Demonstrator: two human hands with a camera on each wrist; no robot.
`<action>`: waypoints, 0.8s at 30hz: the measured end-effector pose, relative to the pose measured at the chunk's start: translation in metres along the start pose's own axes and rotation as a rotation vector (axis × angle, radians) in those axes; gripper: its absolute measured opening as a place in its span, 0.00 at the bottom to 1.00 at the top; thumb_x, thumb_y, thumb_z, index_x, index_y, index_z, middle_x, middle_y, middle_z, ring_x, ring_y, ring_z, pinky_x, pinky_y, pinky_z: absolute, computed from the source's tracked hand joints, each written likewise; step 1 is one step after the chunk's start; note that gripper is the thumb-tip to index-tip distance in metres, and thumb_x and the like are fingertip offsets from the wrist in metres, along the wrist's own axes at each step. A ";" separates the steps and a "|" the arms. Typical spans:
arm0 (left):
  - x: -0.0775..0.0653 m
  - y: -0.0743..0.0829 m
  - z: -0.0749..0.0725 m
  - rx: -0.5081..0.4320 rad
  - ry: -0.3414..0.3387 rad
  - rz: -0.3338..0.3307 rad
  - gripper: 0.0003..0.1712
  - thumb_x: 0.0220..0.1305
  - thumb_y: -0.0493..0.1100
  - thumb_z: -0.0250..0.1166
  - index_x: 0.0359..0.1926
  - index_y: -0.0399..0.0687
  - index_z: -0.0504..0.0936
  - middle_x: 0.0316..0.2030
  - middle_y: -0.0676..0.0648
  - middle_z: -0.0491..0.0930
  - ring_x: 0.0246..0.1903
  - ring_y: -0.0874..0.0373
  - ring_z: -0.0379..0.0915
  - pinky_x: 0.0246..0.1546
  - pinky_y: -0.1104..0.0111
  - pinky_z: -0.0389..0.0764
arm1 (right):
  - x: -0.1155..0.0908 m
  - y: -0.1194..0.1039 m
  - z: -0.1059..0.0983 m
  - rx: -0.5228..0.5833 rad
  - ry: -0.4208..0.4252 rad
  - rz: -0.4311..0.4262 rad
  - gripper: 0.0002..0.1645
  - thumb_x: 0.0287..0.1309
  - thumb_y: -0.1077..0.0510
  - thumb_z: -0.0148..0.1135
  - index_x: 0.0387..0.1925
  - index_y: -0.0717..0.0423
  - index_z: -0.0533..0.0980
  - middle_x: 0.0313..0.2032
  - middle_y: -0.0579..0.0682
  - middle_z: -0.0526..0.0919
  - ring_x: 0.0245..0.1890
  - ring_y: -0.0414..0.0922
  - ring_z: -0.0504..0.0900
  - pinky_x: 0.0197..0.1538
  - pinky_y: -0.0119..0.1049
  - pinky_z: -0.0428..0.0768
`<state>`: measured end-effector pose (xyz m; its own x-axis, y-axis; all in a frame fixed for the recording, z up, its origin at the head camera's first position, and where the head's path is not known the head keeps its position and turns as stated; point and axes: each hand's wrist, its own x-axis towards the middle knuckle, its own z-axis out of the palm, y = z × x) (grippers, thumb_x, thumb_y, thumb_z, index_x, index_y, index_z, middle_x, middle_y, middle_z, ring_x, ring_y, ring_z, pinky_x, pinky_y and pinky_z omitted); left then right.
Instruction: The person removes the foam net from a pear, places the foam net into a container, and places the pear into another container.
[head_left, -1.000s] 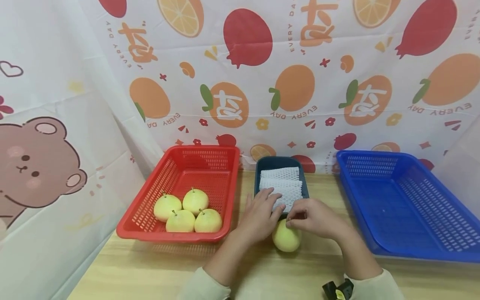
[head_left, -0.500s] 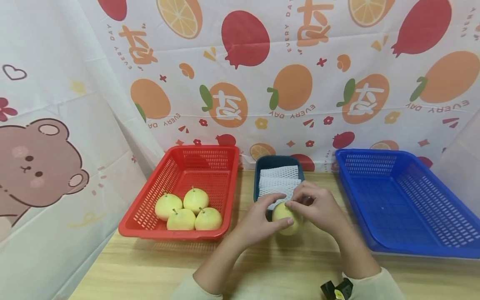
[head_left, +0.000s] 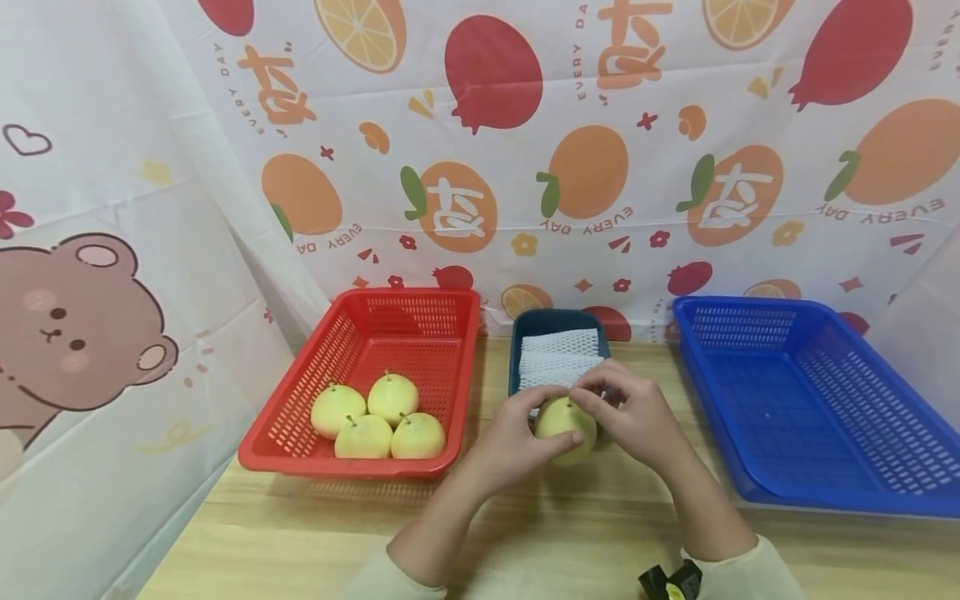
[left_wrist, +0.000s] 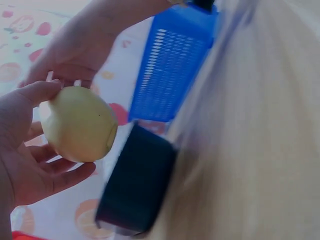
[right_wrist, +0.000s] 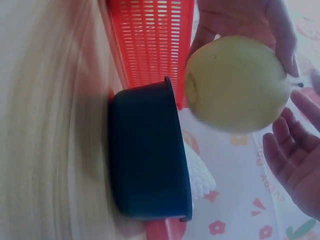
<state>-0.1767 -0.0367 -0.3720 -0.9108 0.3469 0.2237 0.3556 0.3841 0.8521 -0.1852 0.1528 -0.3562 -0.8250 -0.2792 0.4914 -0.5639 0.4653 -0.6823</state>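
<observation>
A round yellow pear [head_left: 564,429] is held above the table, just in front of a dark teal tub [head_left: 517,350]. My left hand [head_left: 517,442] grips it from the left, thumb and fingers spread around its sides, as the left wrist view shows. The pear's short stem [right_wrist: 297,84] points towards my right hand [right_wrist: 302,165]. In the right wrist view the right fingers are loosely bent close to the stem and appear apart from it. White foam net sleeves [head_left: 558,346] lie in the tub, partly hidden behind the hands and pear.
A red basket [head_left: 468,367] on the left holds several more yellow pears [head_left: 363,437]. On the right stands a blue basket [head_left: 757,408]. Behind everything hangs a fruit-print cloth [head_left: 517,192], down to the back of the wooden table [head_left: 315,533].
The pear, first hanging from the right fingers by its stem, has risen slightly. My left hand has left the tub and taken hold of the pear; the right fingers have loosened at the stem.
</observation>
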 end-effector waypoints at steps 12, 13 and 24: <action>-0.005 0.013 -0.044 -0.077 0.143 -0.107 0.35 0.51 0.62 0.68 0.60 0.63 0.70 0.55 0.60 0.71 0.55 0.59 0.68 0.46 0.64 0.80 | 0.003 -0.003 0.032 0.281 -0.216 0.167 0.42 0.51 0.43 0.68 0.66 0.32 0.60 0.64 0.38 0.63 0.57 0.46 0.74 0.54 0.41 0.78; -0.006 0.015 -0.047 -0.064 0.141 -0.119 0.36 0.51 0.62 0.68 0.60 0.64 0.69 0.55 0.60 0.71 0.54 0.59 0.68 0.46 0.64 0.80 | 0.004 -0.005 0.037 0.288 -0.186 0.159 0.43 0.49 0.44 0.69 0.66 0.33 0.61 0.64 0.38 0.64 0.57 0.46 0.74 0.54 0.40 0.78; -0.011 0.034 -0.107 0.232 0.054 -0.146 0.37 0.45 0.57 0.75 0.58 0.66 0.71 0.50 0.58 0.74 0.47 0.56 0.72 0.36 0.66 0.82 | 0.024 -0.037 0.082 0.388 -0.066 0.129 0.44 0.46 0.55 0.74 0.64 0.38 0.64 0.59 0.42 0.68 0.57 0.47 0.72 0.53 0.43 0.77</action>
<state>-0.1769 -0.1192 -0.2943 -0.9636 0.2297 0.1365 0.2524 0.6149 0.7471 -0.1871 0.0599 -0.3638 -0.8835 -0.2983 0.3611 -0.4175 0.1523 -0.8958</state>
